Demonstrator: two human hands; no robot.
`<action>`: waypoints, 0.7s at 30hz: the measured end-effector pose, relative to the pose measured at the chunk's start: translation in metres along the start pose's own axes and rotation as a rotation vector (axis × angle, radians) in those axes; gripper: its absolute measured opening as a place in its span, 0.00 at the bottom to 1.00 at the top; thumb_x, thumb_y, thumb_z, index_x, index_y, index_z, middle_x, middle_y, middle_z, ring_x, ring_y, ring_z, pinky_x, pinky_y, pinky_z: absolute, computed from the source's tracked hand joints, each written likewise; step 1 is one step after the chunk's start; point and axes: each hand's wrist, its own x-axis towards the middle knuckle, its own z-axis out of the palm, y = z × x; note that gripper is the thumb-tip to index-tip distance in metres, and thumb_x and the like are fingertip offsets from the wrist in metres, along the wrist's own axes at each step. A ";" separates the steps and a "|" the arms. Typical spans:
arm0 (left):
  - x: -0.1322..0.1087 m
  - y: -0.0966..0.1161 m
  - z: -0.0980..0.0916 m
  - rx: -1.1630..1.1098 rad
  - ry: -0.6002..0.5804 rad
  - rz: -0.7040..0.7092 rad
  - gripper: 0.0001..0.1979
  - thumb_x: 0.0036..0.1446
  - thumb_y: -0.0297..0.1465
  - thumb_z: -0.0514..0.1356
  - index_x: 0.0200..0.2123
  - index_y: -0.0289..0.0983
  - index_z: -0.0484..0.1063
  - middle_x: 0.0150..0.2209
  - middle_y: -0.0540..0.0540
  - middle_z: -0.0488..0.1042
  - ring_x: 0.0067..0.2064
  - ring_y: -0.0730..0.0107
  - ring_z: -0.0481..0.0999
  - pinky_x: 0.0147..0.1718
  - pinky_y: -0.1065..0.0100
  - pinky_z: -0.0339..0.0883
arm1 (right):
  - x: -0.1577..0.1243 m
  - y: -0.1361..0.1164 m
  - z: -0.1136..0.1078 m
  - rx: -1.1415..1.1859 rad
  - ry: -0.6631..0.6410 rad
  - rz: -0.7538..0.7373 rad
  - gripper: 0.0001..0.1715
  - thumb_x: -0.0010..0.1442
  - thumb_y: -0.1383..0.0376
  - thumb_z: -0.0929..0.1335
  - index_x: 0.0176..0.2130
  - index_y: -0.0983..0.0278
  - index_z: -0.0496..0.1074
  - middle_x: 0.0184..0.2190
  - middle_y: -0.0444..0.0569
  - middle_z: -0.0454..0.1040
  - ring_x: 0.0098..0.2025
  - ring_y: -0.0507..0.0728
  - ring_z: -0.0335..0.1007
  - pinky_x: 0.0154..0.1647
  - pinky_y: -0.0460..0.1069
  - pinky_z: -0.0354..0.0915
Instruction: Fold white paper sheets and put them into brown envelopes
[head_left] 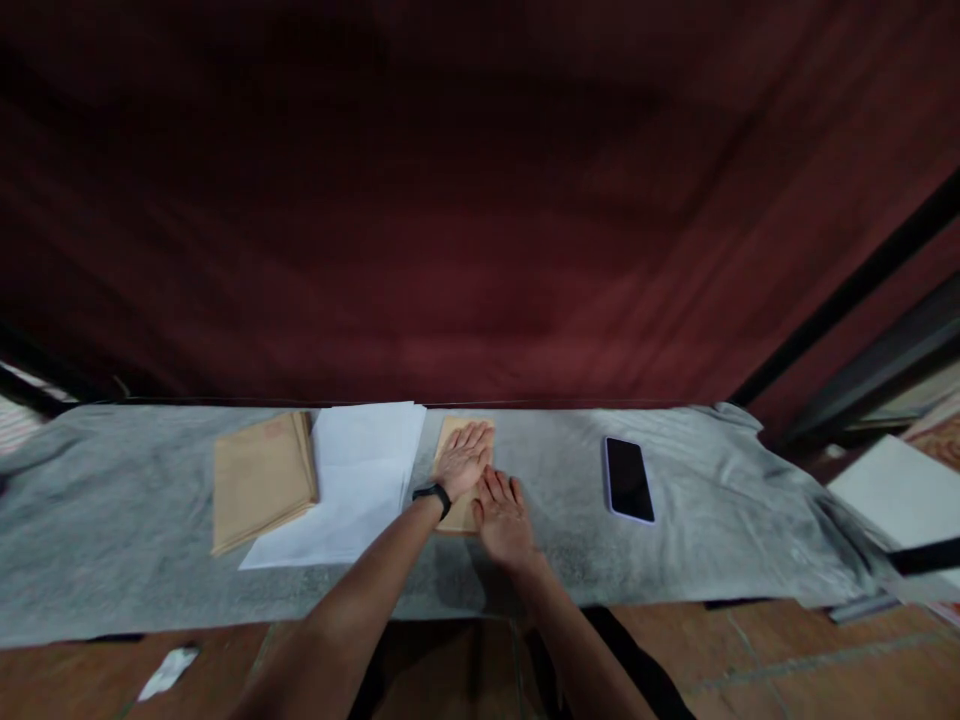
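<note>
1. Grey cloth-covered tabletop (pixel 559 555); dark-red fabric curtain (pixel 480 250) behind.
2. Left: stacked brown rectangular paper envelopes (pixel 262 475), partly over white rectangular paper sheets (pixel 364 470) to their right.
3. Right of sheets: flat tan paper rectangle (pixel 465 514), under left hand (pixel 463 462); right hand (pixel 507 522) at its right edge.
4. Farther right, apart: lilac-edged rectangular black-screened phone (pixel 628 480).

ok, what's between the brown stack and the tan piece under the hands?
Head view: white sheets, partly under the brown stack, then a strip of grey cloth before the tan piece.
</note>
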 end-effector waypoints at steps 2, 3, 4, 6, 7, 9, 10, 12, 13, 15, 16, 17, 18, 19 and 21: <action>-0.008 -0.004 0.004 0.006 0.005 0.009 0.26 0.69 0.37 0.43 0.68 0.43 0.57 0.70 0.47 0.56 0.72 0.61 0.48 0.69 0.51 0.39 | 0.003 0.006 -0.007 0.022 -0.019 -0.050 0.26 0.69 0.65 0.60 0.64 0.60 0.66 0.67 0.51 0.61 0.69 0.62 0.56 0.69 0.60 0.49; -0.013 -0.006 0.006 0.009 0.001 0.015 0.26 0.69 0.38 0.43 0.68 0.44 0.57 0.71 0.47 0.56 0.72 0.60 0.48 0.69 0.51 0.38 | 0.005 0.010 -0.011 0.045 -0.032 -0.086 0.26 0.68 0.67 0.61 0.63 0.58 0.68 0.67 0.48 0.62 0.68 0.60 0.57 0.69 0.58 0.50; -0.019 -0.008 0.006 0.011 -0.004 0.022 0.27 0.69 0.39 0.43 0.68 0.44 0.57 0.71 0.48 0.55 0.72 0.60 0.47 0.69 0.51 0.38 | 0.008 0.013 -0.014 0.075 -0.041 -0.114 0.27 0.66 0.70 0.61 0.61 0.56 0.69 0.66 0.45 0.64 0.67 0.57 0.59 0.69 0.56 0.52; -0.031 -0.010 0.007 0.012 -0.010 0.031 0.27 0.69 0.39 0.42 0.68 0.44 0.57 0.71 0.49 0.54 0.73 0.59 0.46 0.69 0.51 0.37 | 0.013 0.019 -0.018 0.164 -0.053 -0.139 0.30 0.64 0.74 0.60 0.59 0.53 0.72 0.63 0.42 0.68 0.65 0.54 0.62 0.68 0.54 0.54; -0.038 -0.011 0.007 0.013 -0.011 0.032 0.27 0.69 0.39 0.42 0.69 0.44 0.56 0.71 0.49 0.54 0.73 0.58 0.45 0.69 0.51 0.37 | 0.015 0.021 -0.019 0.215 -0.047 -0.130 0.31 0.63 0.76 0.59 0.57 0.52 0.73 0.62 0.41 0.70 0.63 0.53 0.64 0.67 0.53 0.56; -0.051 -0.011 0.006 0.026 -0.013 0.032 0.27 0.69 0.39 0.42 0.69 0.45 0.56 0.71 0.49 0.53 0.73 0.58 0.45 0.69 0.51 0.37 | 0.018 0.022 -0.020 0.312 -0.015 -0.073 0.31 0.62 0.77 0.58 0.54 0.53 0.75 0.57 0.41 0.74 0.59 0.53 0.69 0.64 0.51 0.60; -0.058 -0.010 0.006 0.037 -0.017 0.031 0.27 0.69 0.39 0.42 0.69 0.45 0.55 0.71 0.49 0.53 0.73 0.58 0.45 0.69 0.51 0.37 | 0.020 0.022 -0.019 0.351 0.007 -0.029 0.30 0.62 0.76 0.58 0.52 0.53 0.76 0.55 0.42 0.76 0.56 0.54 0.71 0.62 0.51 0.62; -0.074 -0.008 0.005 0.063 -0.033 0.033 0.27 0.69 0.40 0.42 0.69 0.45 0.54 0.72 0.49 0.52 0.73 0.58 0.44 0.69 0.51 0.37 | 0.021 0.021 -0.019 0.410 0.053 0.055 0.27 0.63 0.74 0.58 0.51 0.55 0.77 0.52 0.45 0.78 0.52 0.55 0.75 0.58 0.50 0.65; -0.082 -0.006 0.004 0.075 -0.046 0.032 0.28 0.69 0.41 0.42 0.70 0.45 0.53 0.72 0.49 0.52 0.73 0.57 0.43 0.69 0.51 0.37 | 0.021 0.019 -0.018 0.427 0.075 0.077 0.26 0.64 0.73 0.59 0.52 0.56 0.76 0.52 0.46 0.78 0.52 0.56 0.75 0.58 0.51 0.66; -0.098 -0.002 0.001 0.100 -0.079 0.028 0.29 0.70 0.42 0.42 0.70 0.43 0.52 0.72 0.47 0.51 0.73 0.57 0.43 0.69 0.50 0.37 | 0.020 0.015 -0.016 0.428 0.118 0.059 0.24 0.66 0.69 0.58 0.55 0.60 0.74 0.55 0.49 0.76 0.56 0.56 0.72 0.61 0.52 0.64; -0.106 -0.001 -0.001 0.114 -0.096 0.030 0.29 0.70 0.42 0.42 0.70 0.42 0.52 0.72 0.46 0.50 0.73 0.56 0.43 0.69 0.49 0.38 | 0.019 0.012 -0.014 0.408 0.128 0.024 0.24 0.67 0.68 0.58 0.57 0.61 0.73 0.57 0.51 0.74 0.60 0.56 0.69 0.64 0.53 0.61; -0.114 0.001 -0.002 0.128 -0.108 0.037 0.29 0.70 0.42 0.42 0.70 0.41 0.52 0.72 0.45 0.49 0.73 0.56 0.43 0.69 0.49 0.38 | 0.017 0.008 -0.012 0.378 0.125 -0.023 0.24 0.68 0.66 0.58 0.58 0.63 0.72 0.60 0.52 0.72 0.63 0.56 0.65 0.66 0.54 0.58; -0.121 0.003 -0.004 0.142 -0.118 0.049 0.29 0.70 0.42 0.42 0.70 0.39 0.53 0.72 0.44 0.49 0.73 0.57 0.43 0.69 0.49 0.38 | 0.015 0.004 -0.009 0.341 0.106 -0.073 0.25 0.69 0.65 0.57 0.59 0.64 0.70 0.62 0.52 0.69 0.65 0.56 0.61 0.69 0.55 0.54; -0.129 0.004 -0.005 0.154 -0.125 0.063 0.29 0.70 0.41 0.43 0.70 0.38 0.53 0.72 0.42 0.49 0.73 0.56 0.43 0.69 0.49 0.38 | 0.012 -0.001 -0.006 0.300 0.074 -0.122 0.25 0.70 0.64 0.57 0.61 0.63 0.69 0.64 0.52 0.67 0.67 0.56 0.58 0.70 0.56 0.52; -0.141 0.007 -0.005 0.162 -0.140 0.088 0.29 0.69 0.40 0.44 0.69 0.36 0.54 0.72 0.39 0.50 0.73 0.55 0.43 0.69 0.48 0.39 | 0.007 -0.009 0.001 0.220 0.001 -0.200 0.26 0.71 0.62 0.57 0.64 0.60 0.66 0.66 0.49 0.63 0.69 0.56 0.55 0.72 0.58 0.48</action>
